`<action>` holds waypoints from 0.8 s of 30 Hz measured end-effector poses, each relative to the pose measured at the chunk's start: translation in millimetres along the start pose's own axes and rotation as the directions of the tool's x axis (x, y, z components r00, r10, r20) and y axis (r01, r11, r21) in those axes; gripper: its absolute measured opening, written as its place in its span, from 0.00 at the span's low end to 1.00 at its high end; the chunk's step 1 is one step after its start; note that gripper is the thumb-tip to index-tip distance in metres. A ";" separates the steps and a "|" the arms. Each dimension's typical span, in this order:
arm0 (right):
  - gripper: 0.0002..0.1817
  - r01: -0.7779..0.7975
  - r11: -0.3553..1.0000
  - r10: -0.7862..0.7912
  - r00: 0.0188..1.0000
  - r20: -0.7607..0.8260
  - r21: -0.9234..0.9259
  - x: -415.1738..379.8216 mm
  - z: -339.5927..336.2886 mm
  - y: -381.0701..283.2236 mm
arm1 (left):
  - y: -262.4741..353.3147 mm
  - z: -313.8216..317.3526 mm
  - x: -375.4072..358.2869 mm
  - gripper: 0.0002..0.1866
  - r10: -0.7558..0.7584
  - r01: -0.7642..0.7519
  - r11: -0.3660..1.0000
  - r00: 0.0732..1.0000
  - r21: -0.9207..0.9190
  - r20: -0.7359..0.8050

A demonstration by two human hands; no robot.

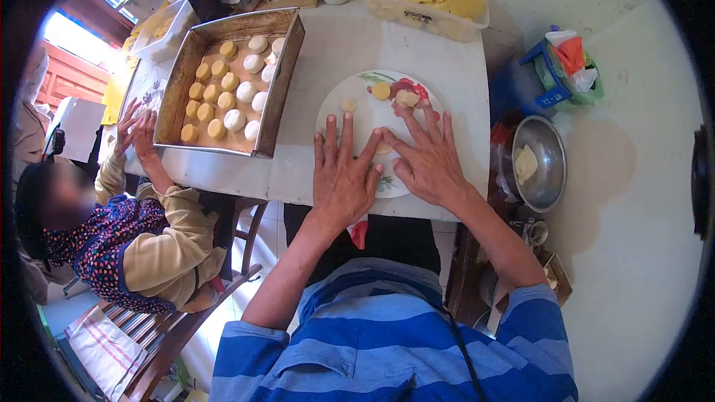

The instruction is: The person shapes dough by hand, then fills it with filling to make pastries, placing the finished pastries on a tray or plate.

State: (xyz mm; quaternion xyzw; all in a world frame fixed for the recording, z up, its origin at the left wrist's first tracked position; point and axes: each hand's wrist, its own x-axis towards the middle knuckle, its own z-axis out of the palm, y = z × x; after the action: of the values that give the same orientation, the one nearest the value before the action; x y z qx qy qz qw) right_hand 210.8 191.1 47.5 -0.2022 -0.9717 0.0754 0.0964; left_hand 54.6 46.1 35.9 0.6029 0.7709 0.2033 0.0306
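Both hands lie palm down over a white floral plate (331, 108) on the table in front of me. My left hand (342, 175) is open, fingers spread, with a small pale dough piece (348, 105) just beyond its fingertips. My right hand (430, 160) is also open, its fingertips at a flattened pale dough piece (407, 98). A yellow ball (381, 91) sits beside that piece. Between the two index fingers, another pale dough piece (383, 148) shows in part. What lies under the palms is hidden.
Left of the plate stands a metal baking tray (279, 115) with yellow and white rounds. A co-worker (141, 246) sits at the far left, hands by the tray. Behind is a plastic tub (424, 21) of yellow dough; at right, a metal bowl (551, 167) holds dough.
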 end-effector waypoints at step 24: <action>0.29 -0.064 0.995 0.070 0.995 -0.066 0.082 -21.5 4.4 -33.8 | 14.8 1.1 -17.0 0.29 -0.110 0.110 0.994 0.994 0.011 0.014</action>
State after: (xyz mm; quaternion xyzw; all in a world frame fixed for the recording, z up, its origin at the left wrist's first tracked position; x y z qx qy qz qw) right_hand 216.3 151.3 46.1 -0.2332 -0.9566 0.1103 0.1352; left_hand 73.1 33.2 36.7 0.5611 0.8037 0.1928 0.0442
